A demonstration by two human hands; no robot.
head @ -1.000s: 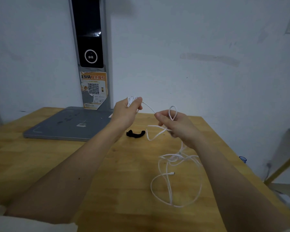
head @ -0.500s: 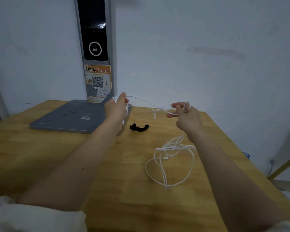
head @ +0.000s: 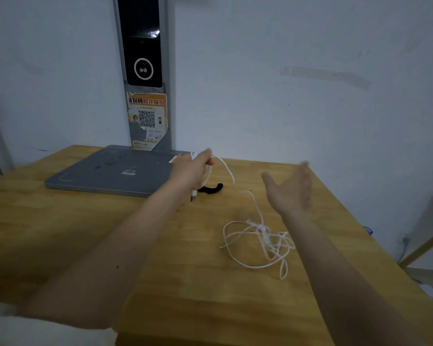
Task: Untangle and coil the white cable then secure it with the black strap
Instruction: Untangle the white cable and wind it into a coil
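My left hand [head: 194, 171] grips one end of the white cable [head: 258, 236], raised above the table's far middle; the plug end dangles below the fist. From the fist the cable runs down and to the right into a loose tangle lying on the wooden table [head: 85, 233]. My right hand [head: 291, 189] hovers with palm up and fingers straight, right of the cable strand and not touching it. The black strap [head: 210, 189] lies curled on the table just behind my left wrist.
A flat grey scanner base [head: 110, 172] with an upright black-screened post [head: 143, 71] stands at the back left against the white wall. The table's right edge drops off near a wooden frame [head: 420, 248].
My right hand has let go of the cable and spread flat. The strand it held has dropped, and the tangle now lies further right on the table.
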